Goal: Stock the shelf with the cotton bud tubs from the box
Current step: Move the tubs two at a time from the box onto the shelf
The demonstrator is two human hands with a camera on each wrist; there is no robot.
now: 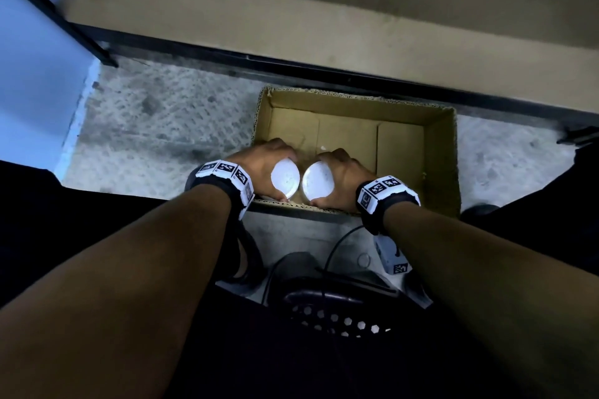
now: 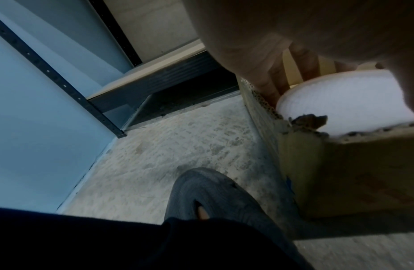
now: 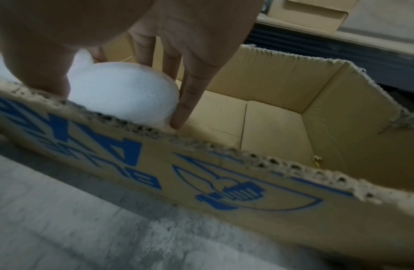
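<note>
Two tubs at the box (image 1: 442, 165) near edge — left hand (image 1: 259, 162) clasps one tub (image 1: 286, 179), right hand (image 1: 345, 176) clasps the other tub (image 1: 318, 183); only the right wrist view shows blue print.

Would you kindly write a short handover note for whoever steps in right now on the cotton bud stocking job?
Left hand: fingers curled round the left tub, low in the box.
Right hand: grips the right tub beside it, near the box's front wall.
The rest of the box floor that shows is bare cardboard; no other tubs visible.
The shelf lies just beyond the box; no tubs show on the visible part.
Left to do: lift both tubs out and set them on the shelf.
</note>
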